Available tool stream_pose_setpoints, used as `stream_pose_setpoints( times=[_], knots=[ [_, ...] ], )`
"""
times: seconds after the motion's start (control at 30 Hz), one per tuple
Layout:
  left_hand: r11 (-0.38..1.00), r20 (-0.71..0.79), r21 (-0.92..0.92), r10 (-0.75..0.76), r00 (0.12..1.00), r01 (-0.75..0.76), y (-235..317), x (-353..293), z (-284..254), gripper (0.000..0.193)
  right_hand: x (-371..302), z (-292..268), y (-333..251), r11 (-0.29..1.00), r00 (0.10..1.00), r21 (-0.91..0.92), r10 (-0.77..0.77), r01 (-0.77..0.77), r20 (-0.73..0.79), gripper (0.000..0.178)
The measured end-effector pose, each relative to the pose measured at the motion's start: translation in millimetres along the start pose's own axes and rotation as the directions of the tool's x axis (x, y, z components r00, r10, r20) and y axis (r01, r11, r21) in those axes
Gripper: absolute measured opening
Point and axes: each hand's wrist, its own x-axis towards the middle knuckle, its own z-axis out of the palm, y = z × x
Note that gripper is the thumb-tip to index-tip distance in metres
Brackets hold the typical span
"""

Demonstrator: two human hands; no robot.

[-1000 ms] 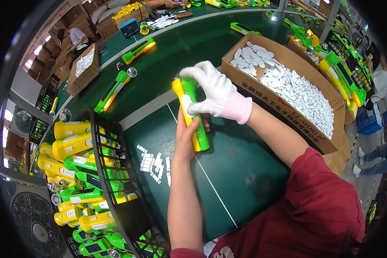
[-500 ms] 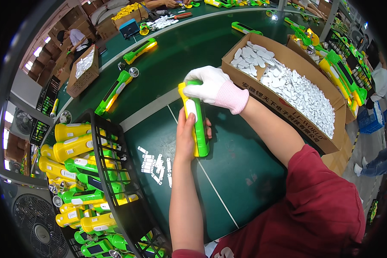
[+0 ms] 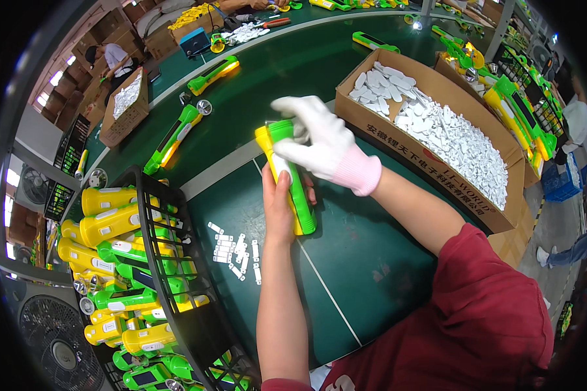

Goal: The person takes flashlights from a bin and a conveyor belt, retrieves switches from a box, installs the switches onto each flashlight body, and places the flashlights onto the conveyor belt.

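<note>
- Our left hand (image 3: 281, 212), bare, grips the torch (image 3: 299, 195) around its body, thumb along the front and fingertips showing on the far side.
- Our right hand (image 3: 321, 144), in a white glove with a pink cuff, is open around the torch's head, thumb and fingers spread; blur means we cannot tell whether it touches.
- The torch, yellow and green, is in the centre of the frame, tilted, its head toward the top, above the green counter (image 3: 365, 280).
- Left of our left forearm, we see small white strips (image 3: 223, 249) in a loose cluster on the counter.
- At lower left we have a black crate (image 3: 205, 335) heaped with yellow and green torches (image 3: 114, 221).
- At upper right, we have a carton (image 3: 430, 158) full of white parts (image 3: 453, 140).
- Toward upper left, another torch (image 3: 171, 140) lies on the dark green belt (image 3: 267, 78).
</note>
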Motion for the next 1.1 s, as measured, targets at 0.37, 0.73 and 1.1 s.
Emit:
stream_pose_setpoints(
  times=[0.37,0.73,1.1],
  knots=[
    [0.990,0.132,0.141,0.009,0.991,-0.028,-0.3,-3.4,10.1,0.045,-0.8,-20.6,19.7,0.259,0.854,0.816,0.218,-0.517,0.472,0.039],
    [0.757,-0.055,0.651,0.117,0.992,-0.053,-4.0,-1.9,8.7,0.037,-13.6,21.0,13.4,0.662,0.873,0.645,0.487,-0.381,0.016,0.050],
    [0.400,-0.091,0.916,0.309,0.947,-0.042,12.7,-13.1,50.6,0.053,-12.1,18.7,19.2,0.394,0.844,0.835,0.517,-0.383,0.144,0.027]
  ],
)
